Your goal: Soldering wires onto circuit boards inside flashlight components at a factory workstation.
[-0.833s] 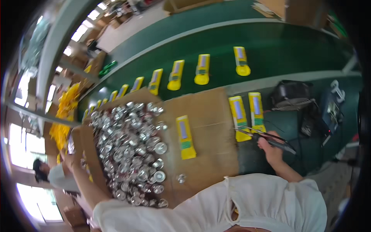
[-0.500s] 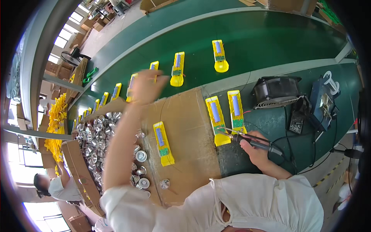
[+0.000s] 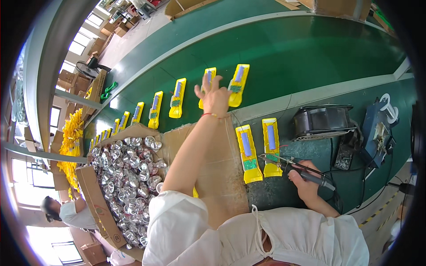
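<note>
Over the long smooth green belt (image 3: 319, 48), holding left hand (image 3: 215, 99) open, fingers spread at two flared yellow plastic housings (image 3: 235, 102), can't tell if touching. At the dark green desk (image 3: 306, 154), having two matching housings (image 3: 253, 176) side by side, face-up, probably for access, and gripping a black-handled soldering iron (image 3: 313, 176) in right hand (image 3: 306, 182), likely angled to reach them from the right. Showing inside each: pale violet cylinder (image 3: 271, 137), small green circuit board (image 3: 250, 164).

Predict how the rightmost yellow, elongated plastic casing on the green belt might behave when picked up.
The yellow casing should probably stay stiff, given its moulded shell. Lying flat, it seems unlikely to roll. Its exposed green circuit board looks possibly fragile.
</note>
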`<state>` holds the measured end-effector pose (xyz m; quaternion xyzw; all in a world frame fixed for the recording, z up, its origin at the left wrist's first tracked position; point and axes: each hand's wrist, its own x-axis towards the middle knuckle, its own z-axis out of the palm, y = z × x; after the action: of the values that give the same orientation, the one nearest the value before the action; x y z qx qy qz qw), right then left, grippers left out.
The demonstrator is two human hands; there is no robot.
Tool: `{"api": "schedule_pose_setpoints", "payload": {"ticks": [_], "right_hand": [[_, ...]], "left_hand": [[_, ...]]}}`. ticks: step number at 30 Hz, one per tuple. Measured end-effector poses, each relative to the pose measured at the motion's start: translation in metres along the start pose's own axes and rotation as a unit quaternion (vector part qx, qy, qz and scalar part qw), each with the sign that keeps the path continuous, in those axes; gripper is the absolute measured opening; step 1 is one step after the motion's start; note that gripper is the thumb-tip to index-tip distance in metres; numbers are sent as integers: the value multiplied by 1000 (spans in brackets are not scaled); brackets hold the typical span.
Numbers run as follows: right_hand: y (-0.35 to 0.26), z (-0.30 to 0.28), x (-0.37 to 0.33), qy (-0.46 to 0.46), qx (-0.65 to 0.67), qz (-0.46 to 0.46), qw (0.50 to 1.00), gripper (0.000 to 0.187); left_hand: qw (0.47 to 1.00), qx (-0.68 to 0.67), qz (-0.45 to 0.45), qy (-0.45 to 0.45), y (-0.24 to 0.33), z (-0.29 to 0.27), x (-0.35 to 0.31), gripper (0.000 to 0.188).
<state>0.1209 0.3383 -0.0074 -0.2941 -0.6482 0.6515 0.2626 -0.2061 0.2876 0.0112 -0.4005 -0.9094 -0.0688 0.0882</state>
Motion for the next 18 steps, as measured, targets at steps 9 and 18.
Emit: {"api": "schedule_pose_setpoints", "payload": {"ticks": [9,18], "right_hand": [[-5,10,-14,-31,-6,-19,999,14],[-16,21,-29,-86,41,-14,995,16]], "left_hand": [[991,-132,-17,13,-45,-4,-60,10],[988,-65,-94,104,-22,-36,-255,10]]}}
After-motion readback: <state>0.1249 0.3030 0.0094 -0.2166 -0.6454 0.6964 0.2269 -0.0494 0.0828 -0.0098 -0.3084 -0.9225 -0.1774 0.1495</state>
